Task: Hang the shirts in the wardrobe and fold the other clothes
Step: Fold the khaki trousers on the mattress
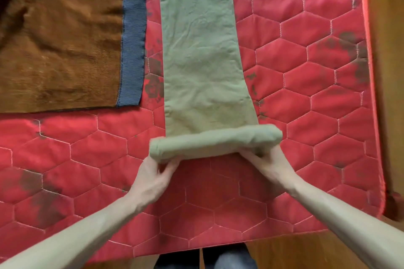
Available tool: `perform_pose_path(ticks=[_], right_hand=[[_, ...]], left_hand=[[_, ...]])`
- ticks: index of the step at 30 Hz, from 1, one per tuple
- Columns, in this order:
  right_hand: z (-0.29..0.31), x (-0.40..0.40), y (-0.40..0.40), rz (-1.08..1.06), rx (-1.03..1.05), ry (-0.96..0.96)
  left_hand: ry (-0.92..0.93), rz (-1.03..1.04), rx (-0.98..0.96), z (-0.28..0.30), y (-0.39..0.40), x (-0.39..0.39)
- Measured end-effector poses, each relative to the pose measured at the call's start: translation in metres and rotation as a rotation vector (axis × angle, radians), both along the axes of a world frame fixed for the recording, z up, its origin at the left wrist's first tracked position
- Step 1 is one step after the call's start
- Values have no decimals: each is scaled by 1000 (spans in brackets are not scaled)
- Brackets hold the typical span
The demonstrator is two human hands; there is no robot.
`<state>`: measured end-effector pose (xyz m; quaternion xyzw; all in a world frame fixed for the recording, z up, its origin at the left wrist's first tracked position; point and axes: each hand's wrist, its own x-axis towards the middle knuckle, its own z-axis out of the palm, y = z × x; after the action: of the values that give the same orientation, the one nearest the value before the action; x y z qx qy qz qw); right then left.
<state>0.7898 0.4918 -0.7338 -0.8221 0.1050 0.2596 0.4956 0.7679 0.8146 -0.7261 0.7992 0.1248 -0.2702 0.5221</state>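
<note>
Olive-green trousers [200,46] lie lengthwise on the red quilted bed cover [317,76], folded into one long strip that runs away from me. Their near end is rolled up into a thick roll [215,143] lying across the strip. My left hand [150,178] grips the roll's left end, fingers curled under it. My right hand [265,160] grips the right end of the roll from below. Both forearms reach in from the bottom of the view.
A brown fleece blanket [61,50] with a blue ribbed border [133,39] lies at the left on the bed cover. A wooden bed frame [387,72] runs along the right and near edges. My legs in jeans [229,260] show at the bottom.
</note>
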Motion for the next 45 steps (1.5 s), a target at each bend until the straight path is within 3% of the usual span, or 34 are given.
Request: perform_pose_path(ticks=[3,5,11,17,21,25,28,39,45], right_hand=[[-2,8,16,-267,-1,9],[-11,16,23,-319,-91,-3],[-27,52,41,-383,-500,-40],[-33,59,32,-444,-473,-153],[-28,65,35,-211,-654,-541],[-26,74,51,301,-679,-835],[-36,73,59,576,-684,-819],[-67,77,54,534,-686,-799],[-58,87,12,819,-635,-790]], left_hand=[[28,222,32,-5,-25,5],[54,282,106,-9,-36,18],[97,244,395,-18,-40,54],[93,219,522,-14,-36,64],[-164,239,723,-11,-46,58],[-628,-323,750,-20,-50,64],[-629,-586,751,-36,-49,72],[-554,-680,801,-67,-44,79],[-663,-868,708,-53,-8,95]])
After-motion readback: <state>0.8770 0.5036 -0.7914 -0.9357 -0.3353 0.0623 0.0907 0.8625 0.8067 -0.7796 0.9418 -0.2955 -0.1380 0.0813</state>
